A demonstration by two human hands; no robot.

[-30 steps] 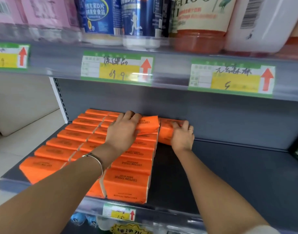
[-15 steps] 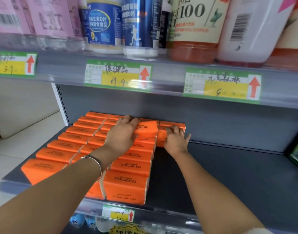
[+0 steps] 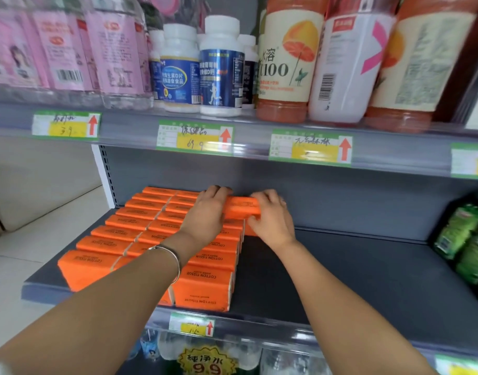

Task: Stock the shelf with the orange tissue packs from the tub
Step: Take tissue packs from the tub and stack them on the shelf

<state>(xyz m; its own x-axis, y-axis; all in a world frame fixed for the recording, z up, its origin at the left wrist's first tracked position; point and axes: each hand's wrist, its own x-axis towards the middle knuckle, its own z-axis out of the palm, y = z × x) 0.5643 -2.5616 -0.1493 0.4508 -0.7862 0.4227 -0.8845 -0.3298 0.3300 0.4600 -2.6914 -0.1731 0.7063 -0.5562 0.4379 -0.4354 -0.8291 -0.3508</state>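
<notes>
The right hand point(image 3: 271, 220) is sitting closer to the left hand point(image 3: 209, 212) than half a sec ago, & both are now holding one orange pack point(image 3: 241, 208) by its two ends, fingers curling over the top & clamping on it. That pack is sitting up high at the far end of the third row, just in front of the back wall point(image 3: 340, 201). Three rows of packs point(image 3: 140, 228) are filling the left part of the shelf point(image 3: 354, 280); the tub isn't showing. The pack is prob. light & squishy, w/ a smooth wrap that may be a bit slippy, so holding the short ends & pressing gently is looking best; squeezing hard is going to dent it. The top shelf point(image 3: 254, 142) is hanging low over the hands, so there's little room going up. The dark part on the right is lying bare up to the green bags point(image 3: 467, 239), so that's the open room.
</notes>
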